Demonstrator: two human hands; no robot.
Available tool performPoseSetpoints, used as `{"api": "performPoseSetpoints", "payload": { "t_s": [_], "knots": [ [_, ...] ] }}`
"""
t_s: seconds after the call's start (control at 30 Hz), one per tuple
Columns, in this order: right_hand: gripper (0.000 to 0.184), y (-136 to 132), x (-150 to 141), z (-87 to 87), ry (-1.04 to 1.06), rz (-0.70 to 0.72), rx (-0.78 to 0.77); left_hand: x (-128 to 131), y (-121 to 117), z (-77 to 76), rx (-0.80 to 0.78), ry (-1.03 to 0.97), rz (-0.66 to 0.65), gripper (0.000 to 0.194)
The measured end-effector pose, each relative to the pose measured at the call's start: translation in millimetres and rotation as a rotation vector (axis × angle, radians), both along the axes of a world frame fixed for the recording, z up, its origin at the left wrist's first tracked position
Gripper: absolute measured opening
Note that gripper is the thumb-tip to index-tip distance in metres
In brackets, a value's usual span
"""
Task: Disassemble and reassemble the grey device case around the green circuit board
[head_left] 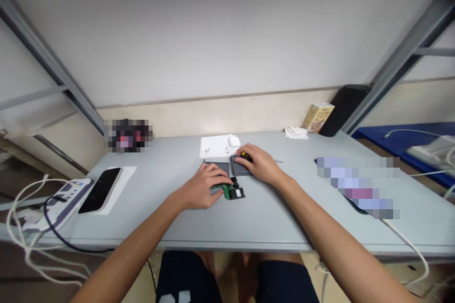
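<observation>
My left hand (pixel 205 184) is curled over a green circuit board (pixel 226 192), its thumb and fingers closed around the near part. A black block with a white label (pixel 238 193) sits at the board's right end. Behind that hand lies a flat dark grey panel (pixel 222 166), partly covered. My right hand (pixel 259 163) is closed over a yellow-and-black screwdriver handle (pixel 243 154), above a dark grey casing (pixel 240 166). A thin shaft (pixel 279 161) sticks out on the hand's far side. The palm and fingers hide much of the casing.
Behind the hands is a white sheet (pixel 213 146) with several small dark bits and a white earbud case (pixel 234 141). A phone (pixel 101 190) and power strip (pixel 60 206) are at left. A carton (pixel 317 117), tissue (pixel 296 133) and black cylinder (pixel 344 109) stand back right.
</observation>
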State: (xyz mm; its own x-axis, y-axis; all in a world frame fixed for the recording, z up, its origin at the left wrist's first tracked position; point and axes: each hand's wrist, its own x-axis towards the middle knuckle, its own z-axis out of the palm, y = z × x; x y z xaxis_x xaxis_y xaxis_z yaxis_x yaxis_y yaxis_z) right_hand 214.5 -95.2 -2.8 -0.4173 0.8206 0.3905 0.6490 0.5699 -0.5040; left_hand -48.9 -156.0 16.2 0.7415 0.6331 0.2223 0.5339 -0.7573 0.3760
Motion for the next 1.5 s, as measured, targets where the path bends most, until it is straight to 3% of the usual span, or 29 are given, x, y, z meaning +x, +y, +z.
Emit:
{"api": "performPoseSetpoints", "payload": {
  "t_s": [0.2,0.37,0.57,0.83,1.03,1.2,1.33,1.5],
  "knots": [
    [0.019,1.5,0.2,-4.3,0.019,-0.007,0.012,-1.2,9.1,-14.2,-0.025,-0.152,-0.010,0.022],
    [0.019,1.9,0.4,-4.9,0.020,-0.005,0.013,0.6,10.3,-16.2,-0.033,-0.241,-0.026,0.019],
    [0.022,2.6,1.1,-5.4,0.003,-0.006,0.042,6.2,5.1,-16.7,0.038,-0.152,-0.064,0.018],
    [0.021,-1.4,-1.9,-0.7,-0.029,-0.012,0.028,10.4,2.7,-21.7,0.239,0.075,-0.005,0.023],
    [0.021,-3.8,-5.2,0.2,-0.033,-0.023,0.004,19.7,0.6,-32.0,0.366,0.120,0.141,0.018],
    [0.022,-4.7,-8.2,-0.7,-0.027,-0.033,0.021,18.7,6.3,-23.1,0.417,-0.087,0.287,0.021],
    [0.024,-5.7,-10.3,1.1,-0.034,-0.047,0.025,1.6,18.2,-15.7,0.324,-0.205,0.541,0.018],
    [0.025,-6.4,-13.4,0.7,-0.044,-0.075,0.031,-17.7,32.6,-22.8,0.151,-0.123,0.615,0.018]
  ]
}}
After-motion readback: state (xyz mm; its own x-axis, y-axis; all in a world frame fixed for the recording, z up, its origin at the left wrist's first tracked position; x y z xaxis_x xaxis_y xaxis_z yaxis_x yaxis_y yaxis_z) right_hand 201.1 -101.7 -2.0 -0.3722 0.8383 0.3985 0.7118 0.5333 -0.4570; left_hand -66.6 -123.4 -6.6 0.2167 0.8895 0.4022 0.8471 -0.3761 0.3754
